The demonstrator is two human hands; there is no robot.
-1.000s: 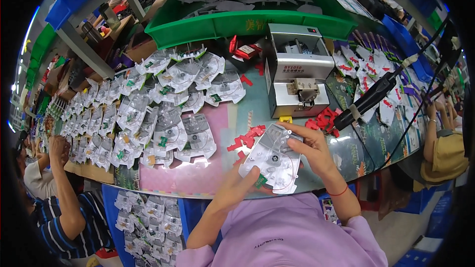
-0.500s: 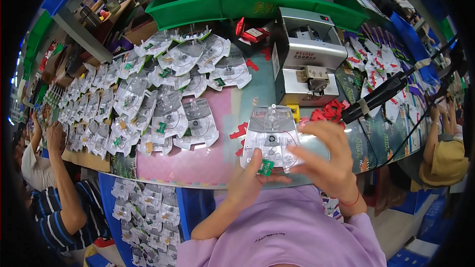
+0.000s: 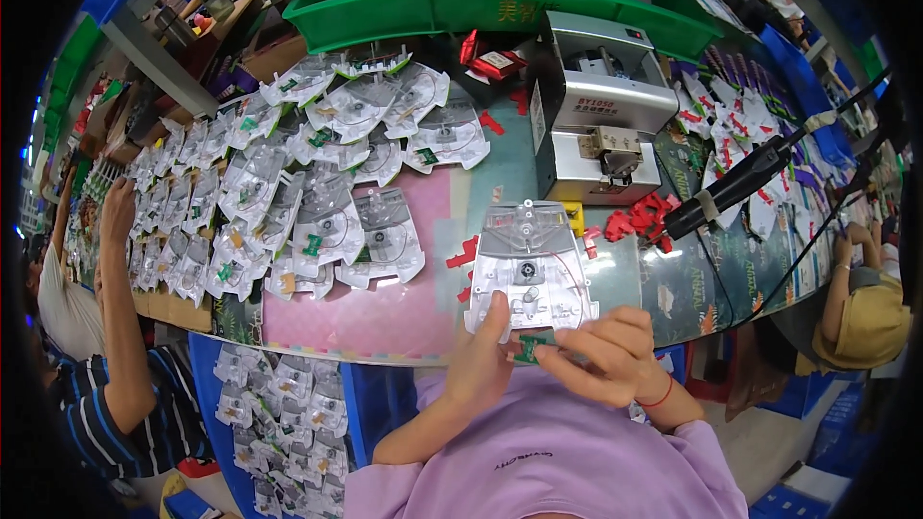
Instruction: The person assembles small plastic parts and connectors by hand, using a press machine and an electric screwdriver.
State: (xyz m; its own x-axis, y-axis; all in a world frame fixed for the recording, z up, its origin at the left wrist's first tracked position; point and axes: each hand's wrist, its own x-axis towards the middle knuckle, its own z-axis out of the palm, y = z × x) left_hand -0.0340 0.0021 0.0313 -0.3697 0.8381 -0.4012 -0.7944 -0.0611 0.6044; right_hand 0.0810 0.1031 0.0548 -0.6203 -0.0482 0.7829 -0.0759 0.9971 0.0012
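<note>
A white and clear plastic housing (image 3: 505, 269) lies at the table's front edge, its narrower clear end pointing away from me. My left hand (image 3: 478, 365) grips the near left edge of this housing, thumb on top. At its near end, a small green circuit board (image 3: 528, 347) hangs just off the edge. The bent fingers of my right hand (image 3: 608, 356) are closed at the board's right side, thumb and forefinger on it. A thin wire curves along the right part of the housing.
Many similar housings (image 3: 385, 235) are heaped to the left. Behind my work stand a silver screw-feeding machine (image 3: 606, 101) and a green bin (image 3: 413, 19) of grey pieces. Red plastic parts (image 3: 639, 219) and a black electric screwdriver (image 3: 735, 187) lie right. Another person's arm (image 3: 120, 308) is at far left.
My right hand has come down from above the housing's right side and closed on the circuit board. The board has shifted slightly toward me. My left hand keeps its hold.
</note>
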